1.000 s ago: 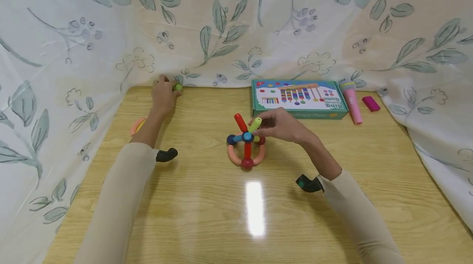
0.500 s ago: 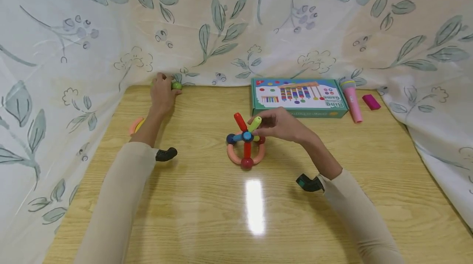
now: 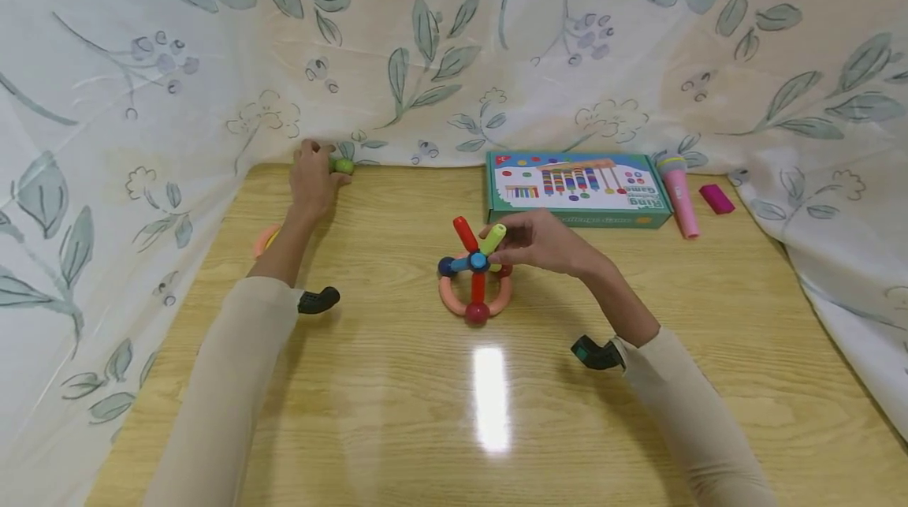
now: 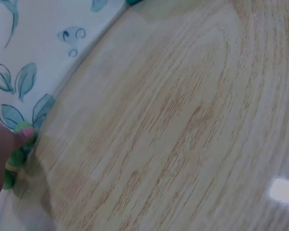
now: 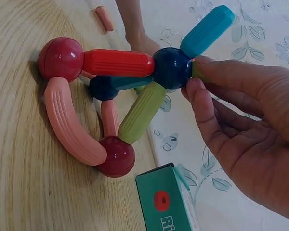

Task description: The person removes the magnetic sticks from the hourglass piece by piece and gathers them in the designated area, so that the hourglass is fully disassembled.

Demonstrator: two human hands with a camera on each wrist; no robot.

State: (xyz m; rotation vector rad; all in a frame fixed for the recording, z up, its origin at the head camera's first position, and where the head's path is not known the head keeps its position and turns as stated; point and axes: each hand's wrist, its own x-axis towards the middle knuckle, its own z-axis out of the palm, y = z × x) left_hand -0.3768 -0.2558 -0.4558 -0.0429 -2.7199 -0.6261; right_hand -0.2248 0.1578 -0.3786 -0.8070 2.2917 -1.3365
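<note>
Your right hand (image 3: 542,240) pinches the glossy rod-and-ball plastic toy (image 3: 474,274) mid-table; your left hand (image 3: 310,180) grips a small green ball (image 3: 344,166) at the table's far edge.

You have wide bare room on the shiny wooden table (image 3: 397,412) near you. In the middle stands the toy of coloured sticks and balls (image 3: 474,274). Behind it the green cardboard game box (image 3: 578,190) and the pink toy microphone (image 3: 679,195) block the back, against the leafy white curtain (image 3: 454,57)

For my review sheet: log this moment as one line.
left hand: holds green piece at table's far edge | right hand: pinches rod-and-ball toy mid-table | box: behind toy
</note>
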